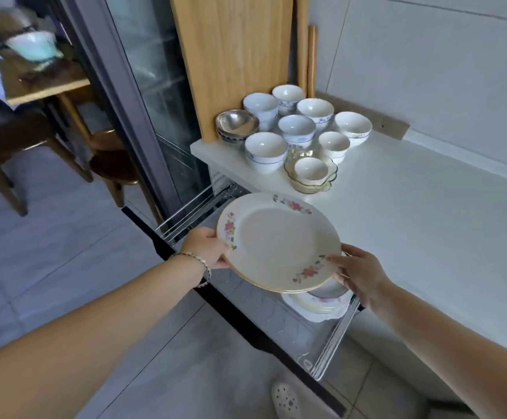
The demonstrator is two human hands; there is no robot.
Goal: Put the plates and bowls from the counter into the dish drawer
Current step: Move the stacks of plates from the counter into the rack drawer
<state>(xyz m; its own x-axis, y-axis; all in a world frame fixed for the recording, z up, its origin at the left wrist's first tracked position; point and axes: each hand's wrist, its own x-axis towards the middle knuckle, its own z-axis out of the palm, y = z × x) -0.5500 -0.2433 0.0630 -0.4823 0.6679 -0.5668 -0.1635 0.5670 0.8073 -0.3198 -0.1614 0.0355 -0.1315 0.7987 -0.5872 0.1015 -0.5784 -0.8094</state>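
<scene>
Head view: both hands grip a small stack of floral plates (276,240) above the open dish drawer (264,309), the left hand (208,247) on the stack's left rim, the right hand (356,275) on its near right rim. White bowls (297,130) crowd the counter (412,213) beyond.

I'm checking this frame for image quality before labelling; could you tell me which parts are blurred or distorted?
Head view: the flowered plates held by both hands and the bowls on the counter are sharp; the dining table at top left is motion-blurred; the wide-angle lens bends straight edges near the borders and stretches both forearms.
</scene>
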